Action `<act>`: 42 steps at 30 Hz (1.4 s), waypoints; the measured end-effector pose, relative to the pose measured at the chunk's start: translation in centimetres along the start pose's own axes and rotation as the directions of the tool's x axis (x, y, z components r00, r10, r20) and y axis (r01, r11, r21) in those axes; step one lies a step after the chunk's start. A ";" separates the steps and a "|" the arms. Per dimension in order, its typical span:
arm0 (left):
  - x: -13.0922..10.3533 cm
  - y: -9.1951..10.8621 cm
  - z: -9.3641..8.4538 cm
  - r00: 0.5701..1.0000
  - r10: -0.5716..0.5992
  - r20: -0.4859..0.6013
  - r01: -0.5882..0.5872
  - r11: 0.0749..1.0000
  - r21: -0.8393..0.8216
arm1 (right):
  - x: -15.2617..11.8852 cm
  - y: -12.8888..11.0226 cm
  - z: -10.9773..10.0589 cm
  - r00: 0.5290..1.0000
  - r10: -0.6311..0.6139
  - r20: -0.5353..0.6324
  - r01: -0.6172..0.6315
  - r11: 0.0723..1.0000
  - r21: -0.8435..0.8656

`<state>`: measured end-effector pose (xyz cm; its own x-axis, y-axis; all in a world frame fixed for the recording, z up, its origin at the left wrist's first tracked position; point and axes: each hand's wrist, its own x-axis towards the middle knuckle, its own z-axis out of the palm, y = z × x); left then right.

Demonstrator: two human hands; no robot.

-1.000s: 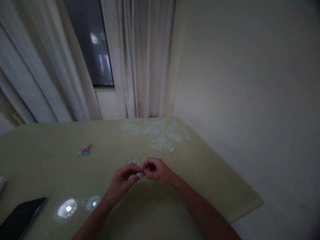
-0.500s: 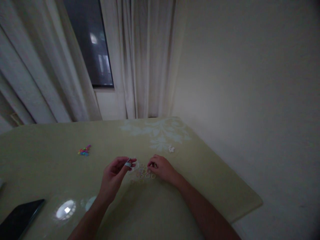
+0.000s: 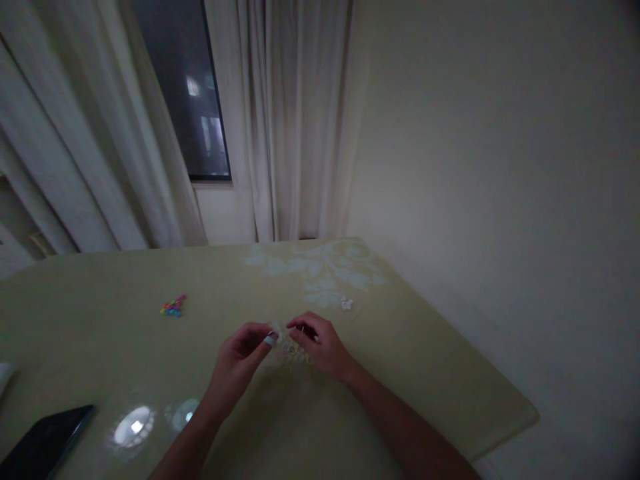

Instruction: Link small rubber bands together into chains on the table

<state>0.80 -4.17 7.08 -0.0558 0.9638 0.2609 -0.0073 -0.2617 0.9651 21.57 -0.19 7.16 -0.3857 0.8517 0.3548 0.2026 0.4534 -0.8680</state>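
My left hand (image 3: 243, 353) is closed in a pinch above the table, thumb against fingers. A small pale blue-white piece (image 3: 271, 339) shows at its thumb tip; whether it is held or wrapped round the thumb I cannot tell. Just to the right, my right hand (image 3: 320, 341) has its thumb and forefinger pinched together, and what sits between them is too small to make out. Beneath and between the hands lies a cluster of small clear and yellowish rings (image 3: 299, 357). The fingertips of both hands are close but apart.
Several bright coloured small pieces (image 3: 173, 307) lie in a pile at left. White small pieces (image 3: 347, 304) sit beyond my right hand. A black flat device (image 3: 45, 440) rests at the table's (image 3: 120, 353) near left. Curtains and a wall border the far and right sides.
My left hand has moved right, and my right hand's fingertips have shifted slightly left, so they are nearer each other. The view has shifted slightly.
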 end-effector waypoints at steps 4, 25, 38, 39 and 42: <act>-0.2 -0.3 0.3 0.996 0.014 0.088 -0.019 0.999 0.050 | -0.6 -1.2 0.9 0.998 -0.062 0.004 0.061 0.994 0.086; -0.5 -0.5 0.8 0.999 0.033 -0.042 -0.027 0.992 0.124 | -1.2 0.1 2.5 0.975 -0.141 -0.170 0.129 0.988 -0.082; -0.6 -0.6 1.6 0.997 -0.054 -0.052 0.057 0.998 0.038 | -1.1 0.5 2.4 0.964 -0.216 -0.157 0.193 0.969 -0.152; -0.6 -0.6 1.6 0.998 -0.038 -0.049 0.041 0.998 0.053 | -1.1 0.6 2.4 0.957 -0.241 -0.163 0.215 0.963 -0.161; -0.5 -0.6 1.6 0.999 0.000 -0.047 0.003 0.998 0.064 | -1.1 0.6 2.4 0.944 -0.272 -0.188 0.240 0.955 -0.173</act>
<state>2.44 -4.44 6.38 -0.1027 0.9603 0.2594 0.0560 -0.2548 0.9654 19.94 -1.52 5.39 -0.2497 0.7302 0.6360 0.2564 0.6832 -0.6837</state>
